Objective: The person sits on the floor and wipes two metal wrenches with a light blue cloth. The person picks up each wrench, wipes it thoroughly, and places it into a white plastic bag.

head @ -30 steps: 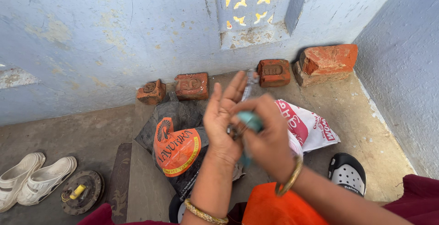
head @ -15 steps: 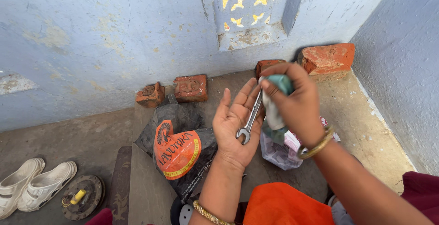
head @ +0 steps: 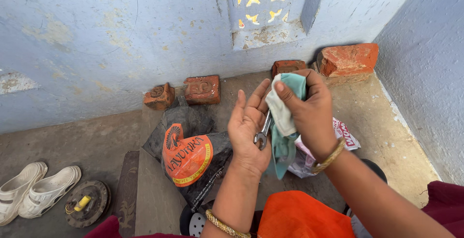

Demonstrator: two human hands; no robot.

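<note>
Blue-painted walls meet in a corner at the far right, above a bare concrete floor (head: 87, 146) that I am looking down on. Along the foot of the far wall lie four red bricks (head: 202, 89), the biggest at the far right. Near me, to the left, a black plastic bag (head: 191, 143) with a round orange print is spread on the floor, and a white printed bag (head: 344, 132) shows to the right behind my right wrist. At the near left sit a pair of white clogs (head: 36, 188) and, just beside them, a round rusty metal disc (head: 88, 202). Orange cloth (head: 304, 216) covers my lap at the near edge. Nothing stands between me and my hands. My left hand (head: 249, 129) is held open, palm up, fingers spread apart, with a small steel wrench (head: 262, 134) lying across the palm, its ring end toward my wrist. My right hand (head: 309, 110) is closed around a pale green rag (head: 282, 122), pinching it at the top while the rest hangs down against the wrench. Half a second ago my right hand was higher and further right with the whole wrench showing; now the rag covers its upper part.
</note>
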